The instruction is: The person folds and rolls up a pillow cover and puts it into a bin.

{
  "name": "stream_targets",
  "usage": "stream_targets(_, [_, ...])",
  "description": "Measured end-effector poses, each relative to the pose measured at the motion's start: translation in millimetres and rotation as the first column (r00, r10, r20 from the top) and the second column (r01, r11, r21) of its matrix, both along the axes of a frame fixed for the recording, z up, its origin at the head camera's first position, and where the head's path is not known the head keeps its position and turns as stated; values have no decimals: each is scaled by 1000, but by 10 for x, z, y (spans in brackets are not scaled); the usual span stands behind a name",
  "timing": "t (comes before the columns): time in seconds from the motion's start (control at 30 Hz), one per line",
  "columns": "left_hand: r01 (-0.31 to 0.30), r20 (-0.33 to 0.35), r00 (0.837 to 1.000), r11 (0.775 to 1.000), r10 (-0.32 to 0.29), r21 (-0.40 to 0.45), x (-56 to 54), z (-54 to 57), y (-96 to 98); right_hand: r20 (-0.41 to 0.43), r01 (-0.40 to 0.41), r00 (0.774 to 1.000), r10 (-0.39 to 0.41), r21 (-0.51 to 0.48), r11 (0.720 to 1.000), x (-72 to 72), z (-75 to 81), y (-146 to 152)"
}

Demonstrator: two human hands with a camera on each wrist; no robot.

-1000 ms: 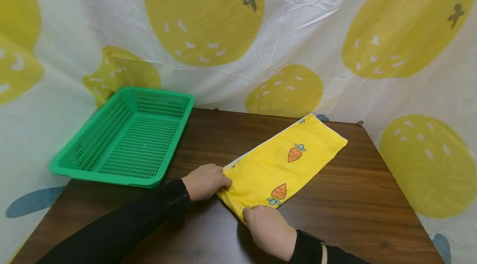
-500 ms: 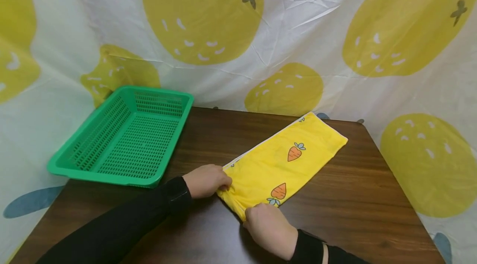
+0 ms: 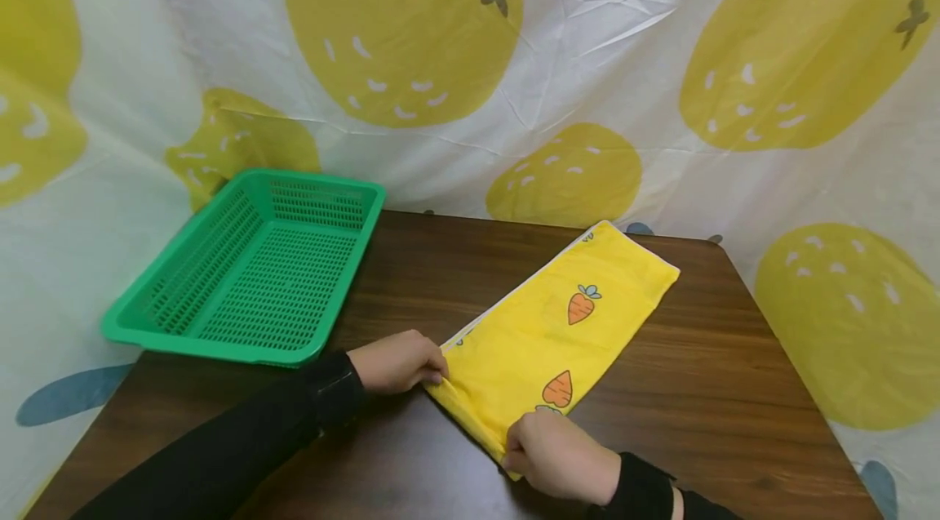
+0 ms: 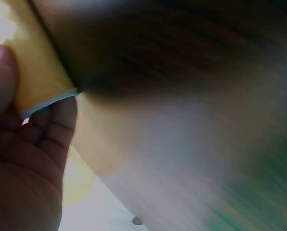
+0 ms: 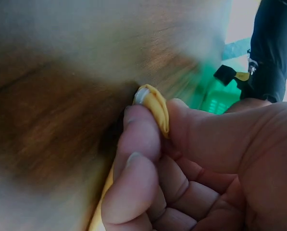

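Note:
A yellow cloth (image 3: 507, 340) printed with carrots lies slantwise on the table in the head view, in a long folded strip with white edging along its left side and far end. My left hand (image 3: 400, 361) pinches its near left corner; in the left wrist view the thumb is above the cloth (image 4: 40, 62) and fingers are under its pale edge. At the near right corner, my right hand (image 3: 560, 455) pinches the fabric. The right wrist view shows a folded bit of the cloth (image 5: 155, 106) between thumb and fingers. The near edge stretches between both hands.
A green plastic basket (image 3: 330, 324) with slotted walls stands at the left of the brown wooden table (image 3: 705, 397), nothing in it. Behind and beside the table hangs a white curtain (image 3: 433, 153) with large yellow fruit prints.
My right hand has moved right and nearer to me with its corner, and the near edge is drawn out straighter. My left hand has shifted slightly left; the cloth's far end slid slightly left.

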State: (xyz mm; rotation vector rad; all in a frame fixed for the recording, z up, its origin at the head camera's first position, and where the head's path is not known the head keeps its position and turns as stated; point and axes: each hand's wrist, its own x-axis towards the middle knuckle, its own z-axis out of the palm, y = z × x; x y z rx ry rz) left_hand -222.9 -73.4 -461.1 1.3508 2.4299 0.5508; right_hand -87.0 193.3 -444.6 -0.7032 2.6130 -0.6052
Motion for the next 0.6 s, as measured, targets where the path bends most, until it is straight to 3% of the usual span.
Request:
stream_targets(0.13, [-70, 95, 993, 997, 73, -34, -21, 55, 71, 76, 31, 997, -27, -46, 998, -23, 19, 51])
stream_targets(0.17, [-87, 95, 991, 995, 91, -46, -10, 76, 81, 103, 45, 994, -39, -53, 998, -6, 128, 21])
stream_targets(0.23, [-103, 51, 993, 992, 106, -66, 14, 98, 102, 127, 52, 991, -45, -47, 998, -37, 95, 49])
stream_targets(0.3, [-96, -82, 992, 993, 91, -63, 52, 96, 115, 163, 73, 984, -65, -40, 997, -63, 87, 66])
stream_targets(0.37, [-56, -259, 965, 997, 40, -54, 101, 84, 126, 179, 98, 979, -93, -19, 995, -77, 98, 77])
stream_targets(0.43, [-3, -396, 918, 999, -17, -49, 155, 68, 130, 159, 116, 980, -117, 12, 993, -81, 115, 87])
stream_targets(0.53, [89, -496, 860, 992, -119, -84, 238, 46, 124, 87, 132, 987, -133, 24, 991, -70, 152, 73])
stream_targets(0.6, [118, -514, 842, 986, -163, -120, 282, 33, 105, 8, 103, 995, -104, 24, 994, -50, 152, 50])
